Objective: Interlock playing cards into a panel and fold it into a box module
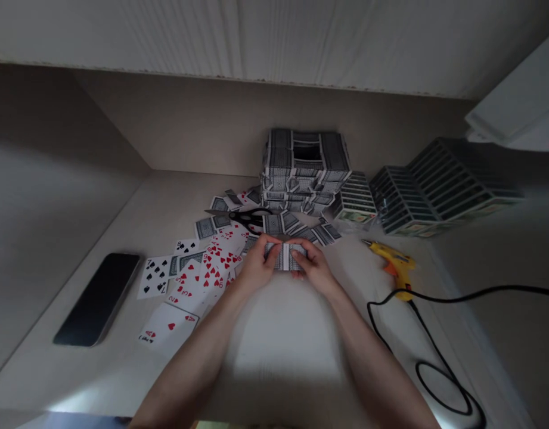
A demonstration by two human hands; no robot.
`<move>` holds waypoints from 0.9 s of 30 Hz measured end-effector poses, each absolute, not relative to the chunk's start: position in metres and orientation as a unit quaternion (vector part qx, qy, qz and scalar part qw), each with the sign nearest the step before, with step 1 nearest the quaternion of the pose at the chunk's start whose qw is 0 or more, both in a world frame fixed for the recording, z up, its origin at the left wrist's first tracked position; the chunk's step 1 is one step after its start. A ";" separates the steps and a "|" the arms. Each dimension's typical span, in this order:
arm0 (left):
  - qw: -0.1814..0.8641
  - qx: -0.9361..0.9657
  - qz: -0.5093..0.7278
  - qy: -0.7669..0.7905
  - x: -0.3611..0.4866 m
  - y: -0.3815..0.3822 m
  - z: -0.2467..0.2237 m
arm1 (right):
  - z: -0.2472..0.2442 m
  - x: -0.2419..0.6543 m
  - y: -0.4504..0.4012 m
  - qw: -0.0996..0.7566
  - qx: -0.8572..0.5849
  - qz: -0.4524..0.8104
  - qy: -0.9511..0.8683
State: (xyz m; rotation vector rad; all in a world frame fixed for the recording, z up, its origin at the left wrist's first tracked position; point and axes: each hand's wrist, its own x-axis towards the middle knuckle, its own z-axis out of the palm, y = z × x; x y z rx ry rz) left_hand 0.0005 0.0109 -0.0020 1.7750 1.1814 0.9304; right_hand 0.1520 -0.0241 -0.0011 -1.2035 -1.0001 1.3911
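Note:
Between my two hands is a piece made of playing cards [285, 257], patterned backs up, with a pale strip down its middle. My left hand [261, 260] grips its left end, thumb on top. The right end is pinched by my right hand [312, 262], thumb likewise above and fingers curled underneath. Just beyond my fingers lie loose face-down cards [274, 224] and black-handled scissors [245, 218], partly covered by cards. Behind them stands a box-like structure built from cards [306, 170], with a rectangular opening in its top.
Face-up cards [211, 268] spread left of my hands, near a dark phone [98, 301]. A yellow glue gun [397, 265] with a looping black cord [439, 364] lies right. Stacked card packs [453, 185] stand at the back right. A white panel overhangs the table.

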 end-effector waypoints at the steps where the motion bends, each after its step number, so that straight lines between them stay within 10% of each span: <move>1: 0.394 0.701 0.363 0.471 0.001 0.009 -0.002 | -0.001 0.152 -0.024 0.500 -0.502 0.569 -0.417; 27: 0.098 0.732 0.226 0.636 -0.083 0.032 0.003 | -0.011 0.158 -0.017 0.593 -0.509 0.559 -0.279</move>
